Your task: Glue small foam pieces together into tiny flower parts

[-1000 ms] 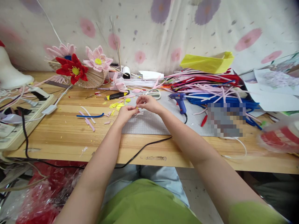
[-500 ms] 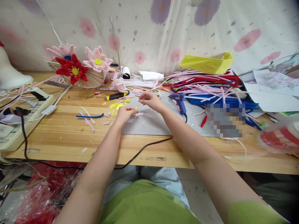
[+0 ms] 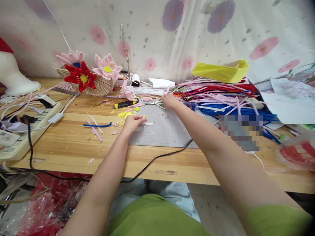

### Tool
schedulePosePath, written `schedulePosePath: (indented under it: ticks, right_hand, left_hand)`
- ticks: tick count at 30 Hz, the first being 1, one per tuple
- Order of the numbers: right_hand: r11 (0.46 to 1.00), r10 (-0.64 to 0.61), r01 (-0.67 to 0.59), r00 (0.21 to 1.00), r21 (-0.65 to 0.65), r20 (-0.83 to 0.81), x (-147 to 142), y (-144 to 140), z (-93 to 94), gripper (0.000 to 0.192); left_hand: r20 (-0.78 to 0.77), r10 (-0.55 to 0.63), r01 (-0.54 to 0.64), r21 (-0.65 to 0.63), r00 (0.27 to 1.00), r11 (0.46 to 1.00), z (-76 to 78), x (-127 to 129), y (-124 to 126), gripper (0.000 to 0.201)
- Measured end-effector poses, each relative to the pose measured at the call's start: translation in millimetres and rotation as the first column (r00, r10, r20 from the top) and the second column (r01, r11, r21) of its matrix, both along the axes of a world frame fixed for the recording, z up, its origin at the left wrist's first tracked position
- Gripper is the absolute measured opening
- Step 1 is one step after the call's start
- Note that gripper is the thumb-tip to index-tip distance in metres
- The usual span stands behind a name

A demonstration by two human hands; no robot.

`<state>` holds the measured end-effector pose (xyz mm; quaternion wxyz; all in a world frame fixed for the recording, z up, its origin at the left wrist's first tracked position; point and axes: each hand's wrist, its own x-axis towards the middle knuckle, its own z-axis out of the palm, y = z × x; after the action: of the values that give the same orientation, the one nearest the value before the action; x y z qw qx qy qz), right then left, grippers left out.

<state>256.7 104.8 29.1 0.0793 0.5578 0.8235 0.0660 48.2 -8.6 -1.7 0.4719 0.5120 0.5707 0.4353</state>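
My left grip (image 3: pixel 133 122) pinches a small yellow-tipped piece (image 3: pixel 144 116) at the grey mat's (image 3: pixel 162 131) near-left edge. My right grip (image 3: pixel 168 100) curls over the scissors (image 3: pixel 155 103), which lie left-right at the mat's far edge; bare mat lies between.

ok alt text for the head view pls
Left hand pinches a small yellow piece at the grey mat's edge, while the right hand reaches to the scissors by a pile of pipe cleaners.
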Motion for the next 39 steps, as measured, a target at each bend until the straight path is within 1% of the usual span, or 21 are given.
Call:
schedulePosePath:
  ticks: [3,6,10,13,14,15,17,20,23,26,28,34,39]
  right_hand:
    - [0.998,-0.034,0.037,0.998,-0.048,0.055,-5.8,-1.5,0.5,0.039]
    - [0.998,-0.053,0.054,0.997,-0.018,0.063,-7.9,-4.7,2.5,0.038]
    - [0.99,-0.138,0.138,0.99,0.011,-0.006,-5.7,-14.3,15.9,0.041]
    - [0.975,-0.222,0.218,0.97,-0.053,-0.098,-1.6,-29.2,29.4,0.042]
    - [0.973,-0.222,0.211,0.965,-0.091,-0.137,-0.1,-35.6,32.3,0.04]
    - [0.976,-0.196,0.175,0.963,-0.127,-0.187,1.3,-42.4,33.5,0.038]
    - [0.984,-0.115,0.067,0.946,-0.165,-0.303,3.6,-56.3,31.0,0.039]
    - [0.992,-0.024,-0.029,0.912,-0.123,-0.41,5.0,-73.6,18.2,0.048]
    - [0.991,0.091,-0.124,0.904,-0.053,-0.418,4.5,-84.0,6.7,0.052]
    - [0.979,0.179,-0.203,0.911,-0.025,-0.372,1.9,-89.9,3.9,0.053]
    - [0.977,0.187,-0.21,0.926,-0.035,-0.327,-1.2,-92.8,5.6,0.054]
    - [0.983,0.147,-0.17,0.957,-0.072,-0.251,-10.0,-97.5,10.0,0.057]
    - [0.985,0.121,-0.145,0.967,-0.092,-0.226,-9.8,-96.8,10.2,0.06]
  left_hand:
    - [0.018,0.007,-0.006,-0.005,1.0,1.0,-1.1,-0.9,1.1,0.025]
    - [0.05,0.031,-0.03,-0.012,0.998,0.999,-2.2,-2.3,2.7,0.029]
    - [0.058,0.033,-0.033,0.0,0.998,0.999,-3.5,-3.0,3.5,0.034]
    - [0.06,0.007,-0.008,0.011,0.998,1.0,-4.6,-2.5,3.6,0.035]
    - [0.064,0.002,-0.003,0.014,0.998,1.0,-5.2,-2.4,3.8,0.035]
    - [0.069,-0.003,0.002,0.018,0.998,1.0,-5.8,-2.4,4.2,0.036]
    - [0.081,-0.01,0.008,0.024,0.997,1.0,-6.8,-2.6,5.0,0.037]
    - [0.112,-0.011,0.007,0.038,0.994,0.999,-6.9,-3.2,5.6,0.04]
    - [0.143,-0.02,0.011,0.063,0.99,0.998,-5.8,-3.3,5.1,0.041]
    - [0.144,-0.038,0.026,0.082,0.989,0.996,-5.2,-3.1,4.9,0.04]
    - [0.147,-0.04,0.028,0.084,0.988,0.996,-5.2,-2.9,5.2,0.038]
    - [0.156,-0.003,-0.011,0.085,0.988,0.996,-3.4,-2.1,5.5,0.031]
    - [0.132,-0.033,0.02,0.097,0.991,0.995,-3.2,-3.1,5.6,0.032]
